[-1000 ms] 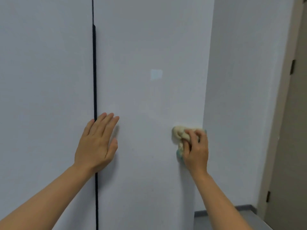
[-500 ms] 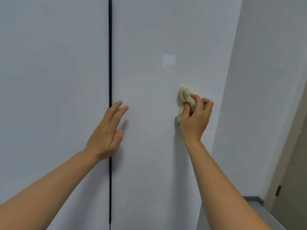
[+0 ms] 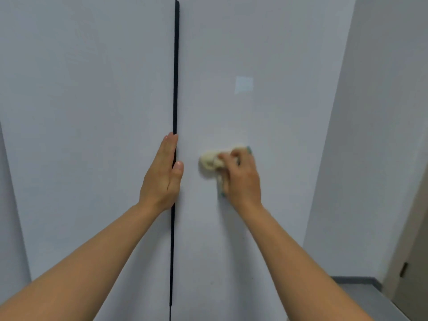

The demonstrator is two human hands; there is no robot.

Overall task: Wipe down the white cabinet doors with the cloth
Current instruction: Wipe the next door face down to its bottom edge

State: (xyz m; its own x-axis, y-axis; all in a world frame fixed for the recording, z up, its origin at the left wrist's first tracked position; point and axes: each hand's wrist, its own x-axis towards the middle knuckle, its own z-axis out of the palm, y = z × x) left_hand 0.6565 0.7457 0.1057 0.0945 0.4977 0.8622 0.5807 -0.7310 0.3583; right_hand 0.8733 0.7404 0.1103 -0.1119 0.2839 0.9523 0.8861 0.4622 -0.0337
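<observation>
On the tall white right cabinet door (image 3: pixel 254 54), the right hand (image 3: pixel 243 179) squeezes a scrunched cream cloth (image 3: pixel 209 162) against it, while the open left hand (image 3: pixel 162 174) lies flat by the dark gap (image 3: pixel 176 66). A hard push might swing the door or pinch those fingers. No words or labels show.

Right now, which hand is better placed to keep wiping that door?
The right hand: it grips the cloth against the right door. The left hand lies flat and empty at the gap.

Pale wall (image 3: pixel 382 135), grey floor (image 3: pixel 370 297), beige door (image 3: pixel 414 262)
</observation>
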